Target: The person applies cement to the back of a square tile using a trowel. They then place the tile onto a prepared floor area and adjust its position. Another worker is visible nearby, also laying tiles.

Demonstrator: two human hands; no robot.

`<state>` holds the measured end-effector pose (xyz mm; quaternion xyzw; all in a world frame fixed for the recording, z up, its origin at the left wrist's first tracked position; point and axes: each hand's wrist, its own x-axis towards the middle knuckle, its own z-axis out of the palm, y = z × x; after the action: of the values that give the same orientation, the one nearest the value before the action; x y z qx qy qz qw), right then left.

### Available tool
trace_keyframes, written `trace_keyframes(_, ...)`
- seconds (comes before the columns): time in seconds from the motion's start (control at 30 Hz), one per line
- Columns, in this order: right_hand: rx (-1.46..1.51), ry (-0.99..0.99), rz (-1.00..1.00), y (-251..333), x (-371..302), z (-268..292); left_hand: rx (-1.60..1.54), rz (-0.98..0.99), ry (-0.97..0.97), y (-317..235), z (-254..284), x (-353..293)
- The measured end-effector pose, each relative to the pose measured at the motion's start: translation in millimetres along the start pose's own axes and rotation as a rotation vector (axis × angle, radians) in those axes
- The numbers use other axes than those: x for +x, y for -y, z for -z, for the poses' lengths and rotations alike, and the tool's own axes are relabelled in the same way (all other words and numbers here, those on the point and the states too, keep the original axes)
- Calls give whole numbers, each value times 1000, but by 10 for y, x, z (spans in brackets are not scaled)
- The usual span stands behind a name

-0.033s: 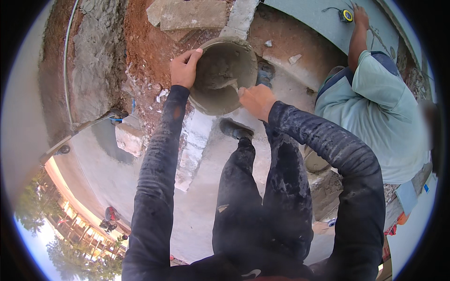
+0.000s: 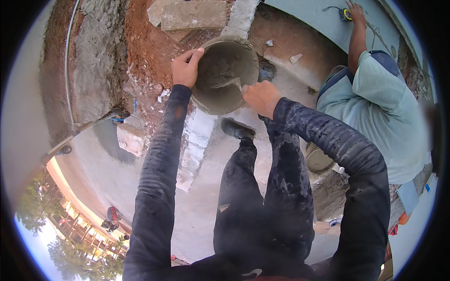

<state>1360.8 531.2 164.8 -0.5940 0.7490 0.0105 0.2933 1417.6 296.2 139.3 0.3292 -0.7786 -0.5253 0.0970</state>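
Observation:
A round bucket (image 2: 200, 100) with mortar-caked walls stands in front of me, its open top facing up. Grey wet mortar (image 2: 222, 70) lies inside. My left hand (image 2: 185, 68) grips the bucket's left rim, the thumb laid over the edge. At the right side of the rim, my right hand (image 2: 263, 97) is closed in a fist around what looks like a trowel (image 2: 243, 88). Only a pale bit of it shows at the fingers; the rest is hidden by the hand and the mortar.
A co-worker (image 2: 375, 103) in a pale green shirt crouches at right, one hand by a yellow tape measure (image 2: 346, 14) on a grey slab (image 2: 309, 14). A second bucket (image 2: 318, 159) stands behind my right forearm. Concrete blocks (image 2: 194, 15) and red soil (image 2: 145, 42) lie ahead.
My right hand has shifted very slightly to the right at the bucket's rim. The left hand keeps its hold, and the whole view has moved a little.

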Motion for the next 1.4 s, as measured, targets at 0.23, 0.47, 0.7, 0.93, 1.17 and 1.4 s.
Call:
trace_keyframes(0.23, 85, -342, -228, -47, 286, 205, -24, -16, 88, -71, -23, 195)
trace_keyframes(0.47, -23, 80, 79, 21, 97, 398, -65, 13, 68, 263, 273, 281)
trace_keyframes(0.7, 184, -221, -197, 130, 402, 456, -48, -7, 169, 47, 58, 240)
trace_keyframes(0.93, 17, -104, -72, -126, 105, 523, -43, 6, 210, 83, 100, 306)
trace_keyframes(1.17, 94, -149, -116, 117, 136, 44, 101, -43, 228, -91, -45, 301)
trace_keyframes(1.4, 61, -244, -480, -188, 132, 248, 314, -146, 177, -449, -354, 70)
